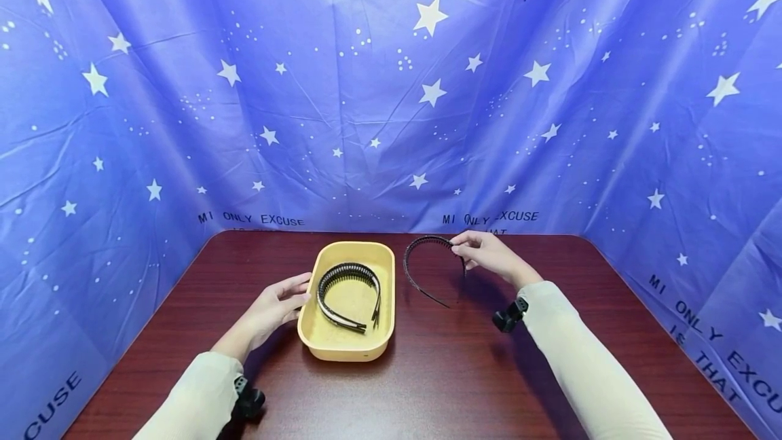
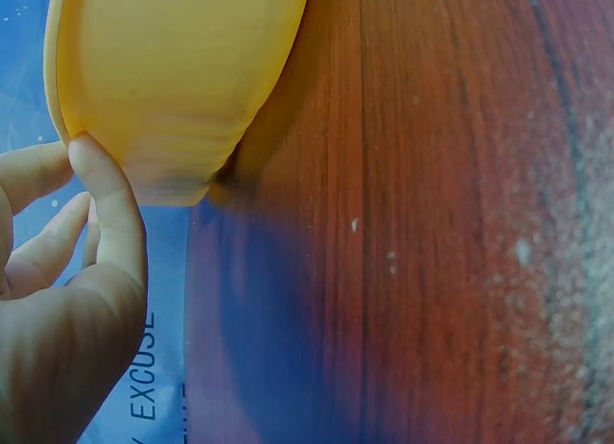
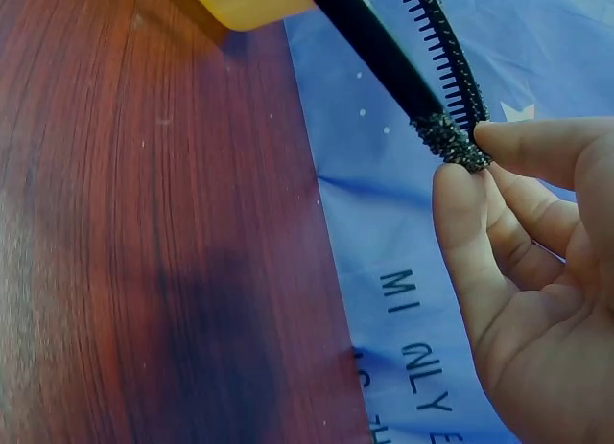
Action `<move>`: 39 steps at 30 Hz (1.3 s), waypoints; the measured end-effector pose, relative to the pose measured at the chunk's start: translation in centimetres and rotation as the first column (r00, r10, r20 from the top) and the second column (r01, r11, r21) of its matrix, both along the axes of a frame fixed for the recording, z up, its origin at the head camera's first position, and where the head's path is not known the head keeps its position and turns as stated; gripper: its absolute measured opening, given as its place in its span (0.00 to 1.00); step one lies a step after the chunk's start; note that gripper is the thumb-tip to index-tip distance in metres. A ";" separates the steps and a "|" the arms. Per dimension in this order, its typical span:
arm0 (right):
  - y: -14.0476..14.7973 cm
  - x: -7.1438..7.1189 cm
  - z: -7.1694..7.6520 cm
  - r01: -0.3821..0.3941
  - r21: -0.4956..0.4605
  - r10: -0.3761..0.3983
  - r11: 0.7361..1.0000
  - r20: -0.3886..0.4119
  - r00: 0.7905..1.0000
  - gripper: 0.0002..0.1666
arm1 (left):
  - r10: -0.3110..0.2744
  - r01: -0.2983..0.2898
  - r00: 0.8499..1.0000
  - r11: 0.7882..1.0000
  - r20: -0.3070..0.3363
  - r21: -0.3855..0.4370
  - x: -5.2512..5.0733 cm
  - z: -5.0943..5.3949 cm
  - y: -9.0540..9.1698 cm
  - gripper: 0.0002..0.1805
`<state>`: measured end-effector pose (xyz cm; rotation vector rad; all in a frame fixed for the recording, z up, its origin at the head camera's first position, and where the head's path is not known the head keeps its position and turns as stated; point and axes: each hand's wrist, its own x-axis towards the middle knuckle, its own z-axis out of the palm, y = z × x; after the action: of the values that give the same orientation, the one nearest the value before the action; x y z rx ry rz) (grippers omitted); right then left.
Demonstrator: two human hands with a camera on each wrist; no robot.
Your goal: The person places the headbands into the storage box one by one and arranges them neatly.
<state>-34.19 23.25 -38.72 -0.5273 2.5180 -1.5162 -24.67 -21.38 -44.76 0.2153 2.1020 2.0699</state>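
Observation:
A black toothed headband [image 1: 411, 265] with a glittery outer face is pinched between thumb and fingers of my right hand [image 1: 491, 257], to the right of the tub. In the right wrist view the thumb and index finger meet on the sparkling band [image 3: 448, 142], its comb teeth facing inward. My left hand [image 1: 269, 311] pinches the left rim of a yellow plastic tub [image 1: 347, 352]; the left wrist view has thumb and finger at the rim [image 2: 55, 99]. Inside the tub lie black headbands [image 1: 324, 290], nested together, their ends toward the near right; how many cannot be told.
Under everything is a dark red wood-grain table [image 1: 440, 386]. A blue curtain [image 1: 379, 87] with white stars hangs behind it and along both sides. Each wrist carries a small black camera [image 1: 510, 316].

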 end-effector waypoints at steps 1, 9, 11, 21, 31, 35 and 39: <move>-0.2 0.0 0.0 -0.001 0.003 0.001 1.000 -0.004 1.000 0.21 | 0.000 0.000 1.000 1.000 -0.001 0.000 0.0 0.0 0.0 0.33; -1.8 -0.2 -0.2 -0.015 0.006 0.015 1.000 -0.002 1.000 0.21 | -0.001 0.001 1.000 1.000 0.001 0.000 -0.1 -0.1 0.0 0.33; -2.4 -0.3 -0.2 -0.026 0.003 0.026 1.000 -0.001 1.000 0.20 | 0.003 -0.003 1.000 1.000 0.004 0.001 -0.1 -0.1 0.0 0.34; -5.4 -0.4 -0.3 -0.064 -0.038 0.064 0.997 0.008 0.998 0.18 | -0.001 0.001 1.000 1.000 0.003 0.003 -0.2 -0.1 0.0 0.34; -7.9 -0.5 -0.9 -0.106 -0.081 0.108 0.991 0.023 0.994 0.19 | -0.004 0.004 1.000 1.000 -0.002 0.000 -0.1 0.1 -0.1 0.33; -9.1 -0.5 -1.2 -0.111 -0.104 0.115 0.988 0.037 0.993 0.18 | -0.009 0.009 1.000 1.000 -0.002 -0.003 -0.2 0.1 -0.1 0.33; -10.3 -0.6 -1.6 -0.131 -0.116 0.137 0.985 0.052 0.989 0.18 | -0.007 0.007 1.000 1.000 0.003 -0.006 -0.1 0.1 -0.1 0.33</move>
<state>-34.78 12.95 -40.29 -0.6434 2.3124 -1.6051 -24.80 -21.43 -44.69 0.2178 2.1025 2.0579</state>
